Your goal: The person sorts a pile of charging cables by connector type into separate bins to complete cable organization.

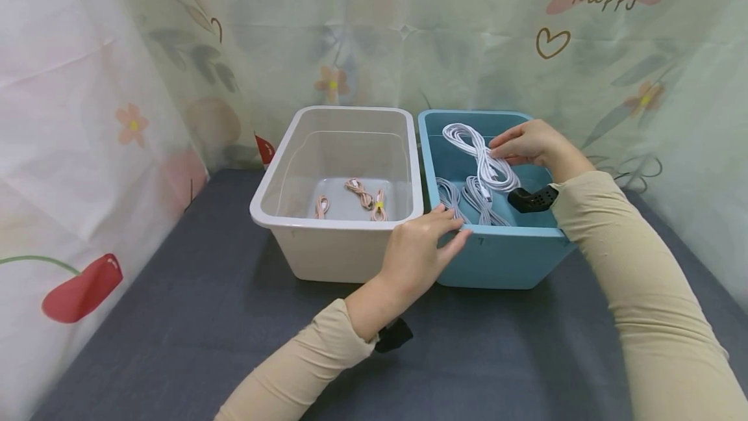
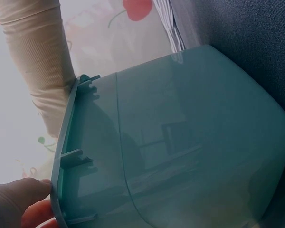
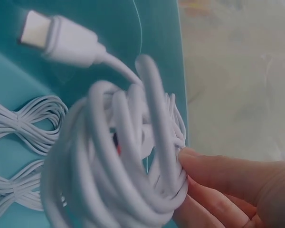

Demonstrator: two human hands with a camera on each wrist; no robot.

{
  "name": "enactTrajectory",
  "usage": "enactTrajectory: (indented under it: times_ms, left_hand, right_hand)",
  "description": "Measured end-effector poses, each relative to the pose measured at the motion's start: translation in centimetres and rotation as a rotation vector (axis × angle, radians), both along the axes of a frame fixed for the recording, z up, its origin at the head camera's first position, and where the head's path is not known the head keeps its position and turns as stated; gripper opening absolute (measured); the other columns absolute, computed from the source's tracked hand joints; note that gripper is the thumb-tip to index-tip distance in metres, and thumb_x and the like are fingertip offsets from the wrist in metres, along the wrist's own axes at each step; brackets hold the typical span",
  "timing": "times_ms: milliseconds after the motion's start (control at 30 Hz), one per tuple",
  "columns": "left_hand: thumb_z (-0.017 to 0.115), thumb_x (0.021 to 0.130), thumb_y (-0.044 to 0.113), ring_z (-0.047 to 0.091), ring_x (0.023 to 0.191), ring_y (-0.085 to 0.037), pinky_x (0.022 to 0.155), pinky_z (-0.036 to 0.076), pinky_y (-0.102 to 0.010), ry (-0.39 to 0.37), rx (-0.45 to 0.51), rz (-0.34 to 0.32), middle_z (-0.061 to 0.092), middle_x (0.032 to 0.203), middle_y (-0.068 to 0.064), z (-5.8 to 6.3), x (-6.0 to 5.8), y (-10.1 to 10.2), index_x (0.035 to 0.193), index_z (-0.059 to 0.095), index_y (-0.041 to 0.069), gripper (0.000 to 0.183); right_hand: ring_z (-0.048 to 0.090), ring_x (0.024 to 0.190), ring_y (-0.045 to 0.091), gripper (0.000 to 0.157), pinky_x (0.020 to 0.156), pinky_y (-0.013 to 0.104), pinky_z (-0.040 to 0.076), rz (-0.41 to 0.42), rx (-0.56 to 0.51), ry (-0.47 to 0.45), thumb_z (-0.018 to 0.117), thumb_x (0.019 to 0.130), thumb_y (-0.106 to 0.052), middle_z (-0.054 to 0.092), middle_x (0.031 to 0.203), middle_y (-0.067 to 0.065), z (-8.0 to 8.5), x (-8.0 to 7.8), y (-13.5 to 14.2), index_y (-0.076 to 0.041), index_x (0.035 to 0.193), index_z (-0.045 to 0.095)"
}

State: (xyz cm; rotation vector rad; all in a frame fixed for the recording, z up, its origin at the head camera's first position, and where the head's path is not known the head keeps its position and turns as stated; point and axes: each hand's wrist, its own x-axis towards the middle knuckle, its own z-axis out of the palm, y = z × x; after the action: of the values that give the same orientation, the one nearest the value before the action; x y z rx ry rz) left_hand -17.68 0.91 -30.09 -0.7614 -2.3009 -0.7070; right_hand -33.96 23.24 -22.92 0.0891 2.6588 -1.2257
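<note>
My right hand [image 1: 534, 145] pinches a coiled white USB cable [image 1: 482, 158] and holds it up inside the blue bin [image 1: 508, 258]. Close up in the right wrist view, the coil's loops [image 3: 109, 156] fill the middle and its plug [image 3: 61, 40] sticks out at upper left. Two more bundled white cables [image 1: 450, 197] lie on the bin's floor beneath. At the bin's near left corner, my left hand [image 1: 417, 245] grips the rim between thumb and fingers. From the left wrist view, the bin's outer wall [image 2: 180, 133] shows, with the fingers [image 2: 38, 213] at its rim.
Left of the blue bin stands a beige bin [image 1: 339, 245], its rim close beside. Several small pinkish cable bundles [image 1: 359, 193] lie in it. Both bins rest on a dark cloth-covered table [image 1: 193, 317], with a printed curtain [image 1: 374, 38] behind.
</note>
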Motion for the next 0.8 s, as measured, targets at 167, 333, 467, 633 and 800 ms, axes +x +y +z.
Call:
enactTrajectory:
  times_ms: [167,333,467,633,800]
  left_hand:
    - [0.070,0.084,0.026,0.065,0.107,-0.015,0.089,0.051,-0.024,0.003,0.007,-0.005,0.072,0.106,-0.003,0.0,0.0,0.0,0.101,0.074,0.011,0.024]
    - [0.070,0.083,0.026,0.066,0.106,-0.016,0.088,0.052,-0.025,0.013,0.020,-0.017,0.072,0.105,-0.004,-0.1,0.0,-0.1,0.100,0.074,0.010,0.023]
    - [0.070,0.083,0.025,0.066,0.105,-0.015,0.089,0.052,-0.025,0.022,0.019,-0.015,0.072,0.104,-0.004,0.0,0.0,-0.1,0.099,0.074,0.011,0.022]
    - [0.070,0.083,0.025,0.067,0.104,-0.015,0.089,0.052,-0.026,0.040,0.015,-0.015,0.073,0.104,-0.003,0.0,0.0,-0.1,0.099,0.074,0.011,0.022]
    - [0.071,0.082,0.025,0.067,0.104,-0.015,0.088,0.052,-0.026,0.052,0.016,-0.011,0.073,0.102,-0.003,-0.1,-0.1,-0.1,0.098,0.075,0.011,0.021]
  right_hand:
    - [0.064,0.069,0.002,0.053,0.072,0.023,0.056,0.030,-0.050,-0.052,0.064,0.088,-0.015,0.061,0.086,-0.005,0.3,0.0,-0.1,0.005,0.133,0.046]
    - [0.066,0.070,0.001,0.054,0.073,0.023,0.057,0.053,-0.123,-0.080,0.059,0.091,-0.012,0.063,0.081,-0.008,0.4,0.0,0.0,0.007,0.137,0.038]
    - [0.067,0.071,0.002,0.055,0.072,0.022,0.057,0.052,-0.156,-0.079,0.059,0.091,-0.015,0.065,0.079,-0.009,0.6,0.2,0.1,0.006,0.137,0.038]
    - [0.067,0.077,0.001,0.057,0.074,0.020,0.056,0.075,-0.171,-0.075,0.059,0.091,-0.021,0.065,0.081,-0.012,1.2,0.9,0.5,0.004,0.138,0.037]
    - [0.067,0.082,-0.002,0.061,0.078,0.021,0.055,0.127,-0.142,-0.054,0.059,0.091,-0.027,0.064,0.088,-0.015,1.8,1.9,1.0,0.003,0.139,0.036]
